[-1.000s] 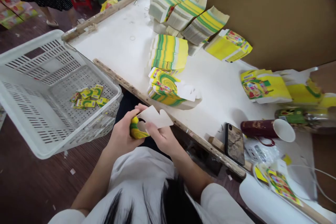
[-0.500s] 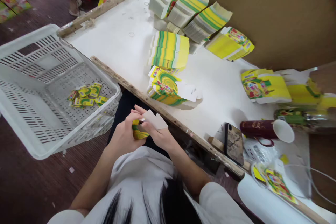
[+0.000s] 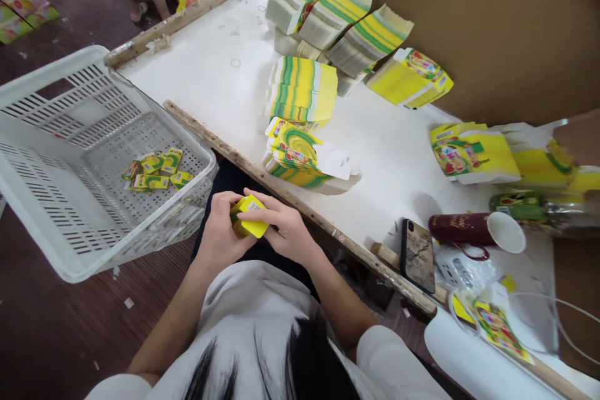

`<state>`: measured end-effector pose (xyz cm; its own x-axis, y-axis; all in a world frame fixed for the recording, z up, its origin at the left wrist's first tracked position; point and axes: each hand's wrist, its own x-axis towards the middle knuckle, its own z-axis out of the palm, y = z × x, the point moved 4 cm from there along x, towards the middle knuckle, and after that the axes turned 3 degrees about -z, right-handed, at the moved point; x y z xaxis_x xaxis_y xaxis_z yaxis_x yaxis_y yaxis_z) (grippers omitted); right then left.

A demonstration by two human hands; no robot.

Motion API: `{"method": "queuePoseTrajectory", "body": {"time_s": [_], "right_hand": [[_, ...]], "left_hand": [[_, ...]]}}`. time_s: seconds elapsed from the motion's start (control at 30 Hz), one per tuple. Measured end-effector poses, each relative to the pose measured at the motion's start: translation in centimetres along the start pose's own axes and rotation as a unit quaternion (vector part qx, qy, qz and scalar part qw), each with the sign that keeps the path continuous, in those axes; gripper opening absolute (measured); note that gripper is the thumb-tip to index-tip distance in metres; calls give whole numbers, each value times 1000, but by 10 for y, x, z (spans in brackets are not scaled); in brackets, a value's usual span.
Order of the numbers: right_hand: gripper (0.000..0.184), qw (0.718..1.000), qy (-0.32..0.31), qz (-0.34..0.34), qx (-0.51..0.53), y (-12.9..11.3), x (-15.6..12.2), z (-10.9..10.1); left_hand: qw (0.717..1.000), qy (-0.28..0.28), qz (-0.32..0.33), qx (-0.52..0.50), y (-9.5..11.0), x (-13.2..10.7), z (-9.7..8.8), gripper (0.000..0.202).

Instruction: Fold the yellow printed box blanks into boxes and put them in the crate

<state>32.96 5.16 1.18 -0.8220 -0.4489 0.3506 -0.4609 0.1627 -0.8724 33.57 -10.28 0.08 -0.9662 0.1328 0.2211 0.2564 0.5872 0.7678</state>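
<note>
Between both hands, over my lap, is a small yellow and green carton (image 3: 254,217). My left hand (image 3: 219,229) wraps round its left side. My right hand (image 3: 287,229) closes on its right side, with fingers lying across the yellow end flap. Just beyond my hands, at the table's near edge, a fanned pile of flat printed cartons (image 3: 297,153) rests on the white table (image 3: 206,69). Behind that pile stands another stack of flat cartons (image 3: 304,89). To my left, several folded cartons (image 3: 157,170) lie in a white plastic basket (image 3: 96,253).
More carton stacks (image 3: 340,12) stand at the back, with others (image 3: 473,153) on the right. A phone (image 3: 417,256), a dark red mug (image 3: 462,229) on its side and a white cable (image 3: 574,312) lie at right. Wooden strips (image 3: 215,144) edge the table. A person's legs (image 3: 157,0) show at top left.
The carton's white inner flap no longer sticks up; its yellow printed end now faces up. My right fingers have moved left over it. At top left the other person's legs have shifted.
</note>
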Motion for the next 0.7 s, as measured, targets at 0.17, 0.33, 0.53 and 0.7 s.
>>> {"method": "queuePoseTrajectory", "body": {"time_s": [0.17,0.33,0.53,0.7], "right_hand": [[44,994,-95,16,-53,5,-4,-1],[36,992,-85,5,-95,8,-6,-3],[38,989,-71,25,-129,10,-3,-5],[24,991,-116,27,-65,10,-3,-15]], "left_hand": [[997,2,41,58,3,5,-7,48],[995,-30,64,72,7,9,-9,59],[994,-92,32,52,5,13,-10,76],[992,-124,21,23,3,8,-1,78]]}}
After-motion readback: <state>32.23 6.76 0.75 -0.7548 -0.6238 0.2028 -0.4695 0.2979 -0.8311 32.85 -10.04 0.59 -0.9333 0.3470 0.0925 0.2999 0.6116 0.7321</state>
